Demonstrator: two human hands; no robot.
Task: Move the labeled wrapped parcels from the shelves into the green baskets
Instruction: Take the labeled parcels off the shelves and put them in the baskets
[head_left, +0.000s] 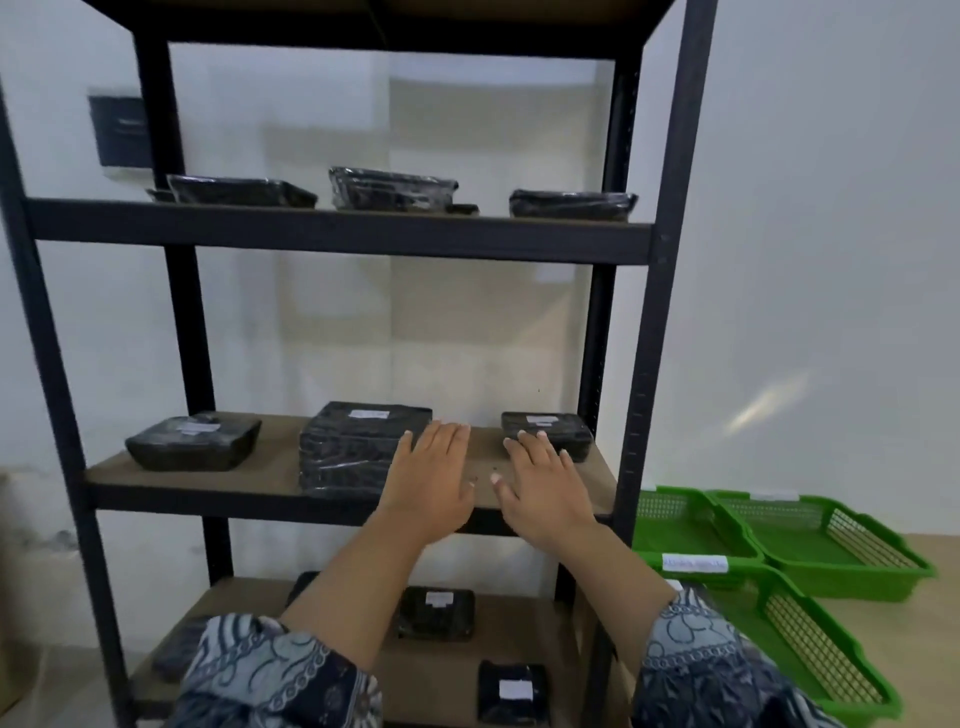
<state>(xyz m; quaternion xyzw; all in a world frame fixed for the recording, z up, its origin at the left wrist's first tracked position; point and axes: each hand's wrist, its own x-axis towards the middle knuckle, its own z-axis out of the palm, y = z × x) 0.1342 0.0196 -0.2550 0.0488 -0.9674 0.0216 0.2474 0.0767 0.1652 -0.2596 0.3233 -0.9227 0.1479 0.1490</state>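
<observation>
Black wrapped parcels with white labels lie on a dark metal shelf unit (343, 234). On the middle shelf are a left parcel (193, 441), a large stacked parcel (358, 441) and a small right parcel (553, 428). My left hand (431, 480) reaches out with straight fingers beside the large parcel's right edge, holding nothing. My right hand (545, 488) is stretched flat, its fingertips at the small right parcel's front edge. Three green baskets (831, 564) stand on the floor to the right; the ones I can see into hold nothing.
The top shelf carries three more wrapped parcels (392, 189). The bottom shelf holds several small labelled parcels (436, 613). White labels mark the basket (693, 563) rims. A white wall lies behind; a dark panel (122, 130) hangs at upper left.
</observation>
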